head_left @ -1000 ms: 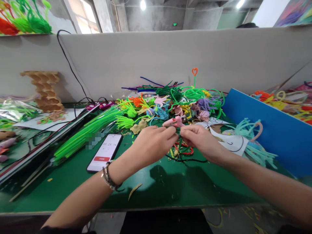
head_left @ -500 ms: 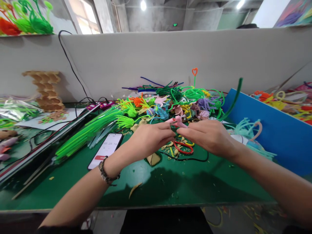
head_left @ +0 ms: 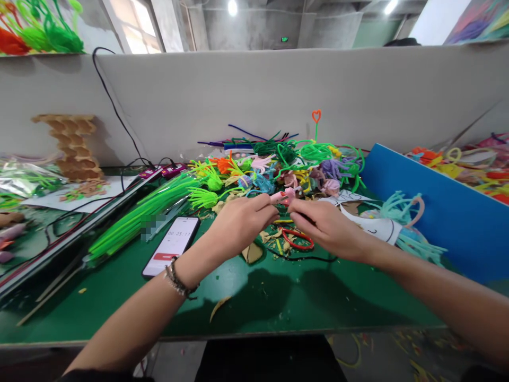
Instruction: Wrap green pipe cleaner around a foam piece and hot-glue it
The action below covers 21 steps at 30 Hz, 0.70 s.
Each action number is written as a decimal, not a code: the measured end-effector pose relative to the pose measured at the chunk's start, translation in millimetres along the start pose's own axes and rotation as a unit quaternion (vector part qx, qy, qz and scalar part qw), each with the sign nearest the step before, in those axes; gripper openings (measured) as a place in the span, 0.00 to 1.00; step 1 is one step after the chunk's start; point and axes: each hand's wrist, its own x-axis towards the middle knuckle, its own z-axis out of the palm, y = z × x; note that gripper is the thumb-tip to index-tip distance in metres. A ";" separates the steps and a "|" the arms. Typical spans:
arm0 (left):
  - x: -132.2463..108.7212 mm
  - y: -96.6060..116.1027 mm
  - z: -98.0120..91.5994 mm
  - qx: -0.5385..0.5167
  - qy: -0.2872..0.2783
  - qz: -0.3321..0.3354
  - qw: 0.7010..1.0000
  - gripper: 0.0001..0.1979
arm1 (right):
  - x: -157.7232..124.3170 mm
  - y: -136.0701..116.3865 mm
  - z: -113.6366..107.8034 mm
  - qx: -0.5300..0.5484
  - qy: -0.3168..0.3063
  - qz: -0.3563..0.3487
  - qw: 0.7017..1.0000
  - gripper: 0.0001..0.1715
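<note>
**A:** Pink piece (head_left: 283,196), where is it?

**B:** Up off the table (head_left: 278,302), between both hands, just in front of the heap (head_left: 302,159) of coloured shapes. The left hand (head_left: 238,223) pinches one end between thumb and forefinger. The right hand (head_left: 326,225) pinches the other end with its fingertips, the rest of its fingers curled under.

**A:** How far along does it look?

**B:** Partway, I'd judge. The pink piece already has a bent body with small prongs, so some shaping seems done. Both hands meet on it, so I'd say it is being worked rather than finished. Whether the right hand also holds a second stem I cannot tell, because its fingers hide that spot.

**A:** And the stock?

**B:** A thick bundle of straight green stems (head_left: 139,220) lies unused to the left, beside a phone (head_left: 172,245) lying face up. The heap holds many made shapes, with a heart (head_left: 317,115) on a stalk standing above it.

**A:** Anything in the way?

**B:** Below the hands are a red loop (head_left: 297,240), scraps, and a black cable (head_left: 314,259) running across the table. To the right, paper (head_left: 377,227) and a teal tassel (head_left: 400,208) lie near a blue board (head_left: 437,217). None of these touch the hands. The space beneath is cluttered, though, so anything dropped could land among the scraps.
</note>
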 end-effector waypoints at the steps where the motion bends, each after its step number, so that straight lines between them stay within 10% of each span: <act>1: 0.0 -1.0 2.0 0.012 0.021 0.005 1.000 0.15 | 1.5 -1.1 0.1 0.077 -0.013 0.041 0.996 0.13; 6: 1.3 -3.8 7.1 0.024 0.099 0.036 0.994 0.17 | 3.6 -6.6 3.9 0.453 -0.111 0.234 0.853 0.17; 8: 1.8 -6.9 6.8 -0.039 0.080 0.022 0.996 0.17 | 3.5 -6.2 5.4 0.474 -0.122 0.222 0.844 0.17; 12: 3.7 -19.2 3.1 -0.264 -0.010 -0.042 0.964 0.13 | 3.7 0.5 4.4 0.201 -0.041 0.065 0.977 0.16; 14: 5.3 -24.8 0.7 -0.377 -0.058 -0.081 0.921 0.11 | 3.0 4.8 1.9 -0.020 0.030 -0.056 0.998 0.11; 21: 7.3 -25.9 -0.6 -0.600 -0.192 -0.188 0.754 0.11 | 1.0 7.8 -10.5 -0.394 0.168 -0.280 0.859 0.13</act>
